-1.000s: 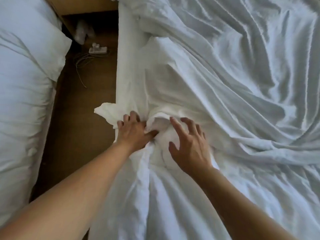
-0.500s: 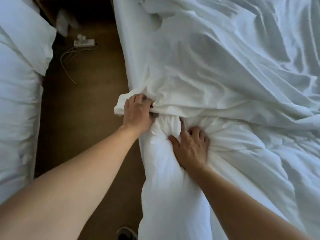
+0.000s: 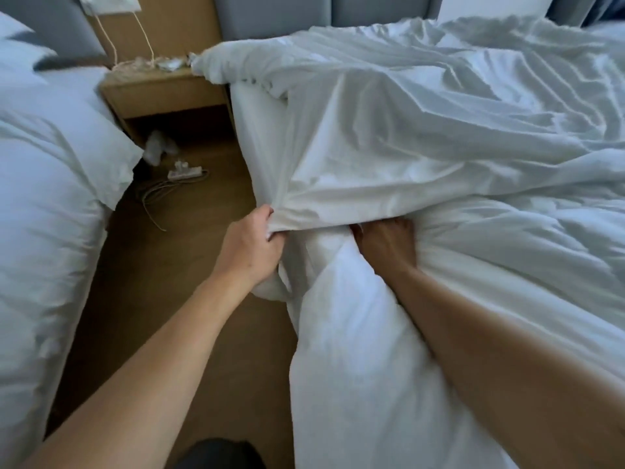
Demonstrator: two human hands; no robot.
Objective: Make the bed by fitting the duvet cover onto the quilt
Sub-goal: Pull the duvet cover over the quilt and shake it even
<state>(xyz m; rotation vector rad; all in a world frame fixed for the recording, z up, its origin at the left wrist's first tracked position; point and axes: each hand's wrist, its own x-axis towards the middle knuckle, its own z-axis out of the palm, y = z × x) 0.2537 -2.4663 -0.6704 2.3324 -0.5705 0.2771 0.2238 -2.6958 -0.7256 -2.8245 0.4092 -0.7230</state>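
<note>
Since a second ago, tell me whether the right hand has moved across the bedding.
Yes. The right hand has pushed forward, its fingers now buried under the duvet cover edge, gripping the quilt; earlier it lay spread on top. The moving camera prevents judging against the floor.

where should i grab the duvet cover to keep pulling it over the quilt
Judging by its pose, grip the duvet cover along its open hem, where the left hand already pinches it at the bed's floor-side edge. Come from the foot side, fingers under the hem; it lies across the bunched quilt the right hand holds.
</note>
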